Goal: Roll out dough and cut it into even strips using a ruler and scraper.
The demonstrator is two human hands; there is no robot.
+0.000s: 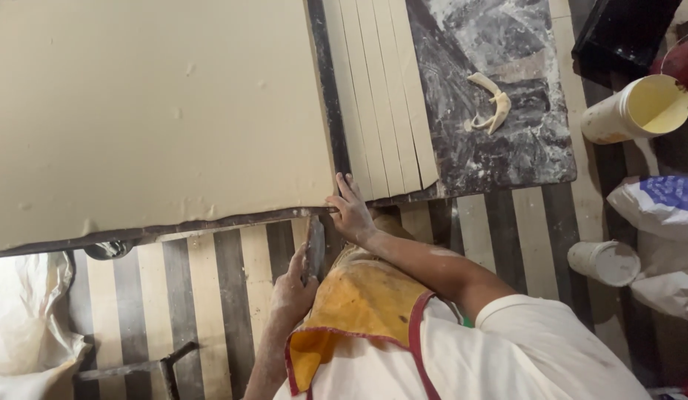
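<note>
— Dough sheet [151, 111] fills upper left of tabletop [507, 148]; cut strips [381, 96] centre top; right hand [351, 211] flat, fingers together, pinning the edge.
— Left hand [293, 285] lower centre, fingers clamped on knife [315, 248]; best keep the blade straight, parallel to the strips.

A curled off-white scrap of dough [490, 104] lies on the bare, flour-dusted part of the dark worktop [507, 159]. Right of that worktop, a cream plastic bucket [640, 110] lies tipped on the striped floor [210, 296], with a black tray [622, 33] beyond it. Nearer than the bucket lie a white sack with blue print [659, 206] and a smaller white tub [605, 262]. Well left of the worktop's near edge sits a pale, crumpled sack [25, 318].
</note>
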